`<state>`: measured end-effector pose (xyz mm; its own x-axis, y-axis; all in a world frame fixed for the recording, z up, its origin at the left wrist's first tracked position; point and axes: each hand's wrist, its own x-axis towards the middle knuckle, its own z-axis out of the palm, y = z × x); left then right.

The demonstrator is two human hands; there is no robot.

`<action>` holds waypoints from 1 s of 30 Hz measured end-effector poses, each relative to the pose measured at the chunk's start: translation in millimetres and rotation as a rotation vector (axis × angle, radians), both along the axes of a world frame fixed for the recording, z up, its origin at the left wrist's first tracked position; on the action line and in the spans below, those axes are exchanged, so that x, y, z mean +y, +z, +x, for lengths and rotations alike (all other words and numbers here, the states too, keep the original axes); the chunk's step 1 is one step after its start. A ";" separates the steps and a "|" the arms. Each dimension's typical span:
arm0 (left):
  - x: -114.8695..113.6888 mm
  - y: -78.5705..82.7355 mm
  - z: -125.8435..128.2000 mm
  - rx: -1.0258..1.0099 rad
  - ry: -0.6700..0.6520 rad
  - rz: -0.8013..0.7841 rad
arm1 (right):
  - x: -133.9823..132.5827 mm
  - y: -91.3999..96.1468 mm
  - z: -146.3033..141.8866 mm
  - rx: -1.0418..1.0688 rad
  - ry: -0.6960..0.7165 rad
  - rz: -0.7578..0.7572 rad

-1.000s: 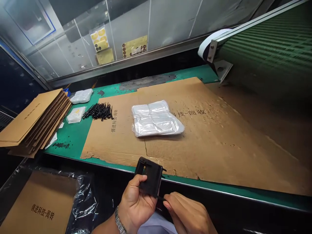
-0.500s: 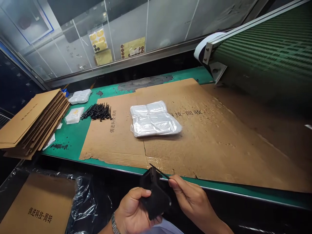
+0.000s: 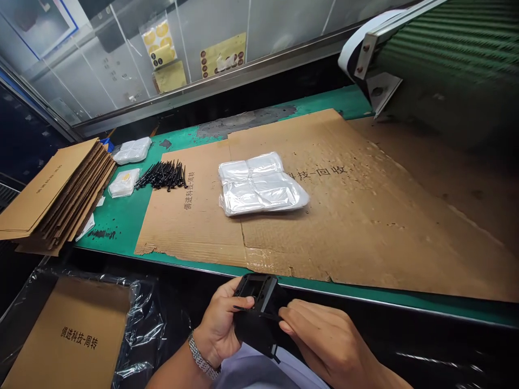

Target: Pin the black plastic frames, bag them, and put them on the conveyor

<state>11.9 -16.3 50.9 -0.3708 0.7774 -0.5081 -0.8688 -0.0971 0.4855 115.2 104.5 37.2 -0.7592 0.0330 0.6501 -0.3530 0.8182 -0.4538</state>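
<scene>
My left hand (image 3: 225, 319) grips a black plastic part (image 3: 257, 321), boxy with a rectangular recess in its top, over the table's front edge. The thumb presses beside the recess, where a thin dark tip pokes out to the left. At the part's right side, my right hand (image 3: 320, 332) has its fingers pinched on a thin black rod (image 3: 280, 317), mostly hidden by the fingers and the part. A pile of similar slim black rods (image 3: 164, 175) lies farther back on the left. Beyond my hands, a bundle of clear plastic bags (image 3: 261, 186) rests on flattened cardboard (image 3: 344, 237).
Stacked cardboard sheets (image 3: 60, 189) stand at the left table end. Two small packs of bags, a white pack (image 3: 124, 182) and a clear pack (image 3: 133, 150), lie beside them. A plastic-lined carton (image 3: 77, 329) is below left. A green conveyor (image 3: 438, 70) overhangs the right.
The black part has turned so its recessed top shows. My right hand has brought the rod from above the part's top edge down against its right side. The view has shifted slightly.
</scene>
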 end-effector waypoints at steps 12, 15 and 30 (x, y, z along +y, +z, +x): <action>-0.7 0.8 -2.6 -0.107 -0.066 -0.029 | 1.5 8.0 6.0 -0.048 0.102 0.108; -1.8 1.9 -5.0 -0.083 -0.040 -0.026 | -1.4 4.4 11.9 -0.083 0.197 0.083; -0.2 1.1 16.4 0.052 0.167 -0.010 | -10.4 10.5 5.6 -0.064 -0.206 -0.051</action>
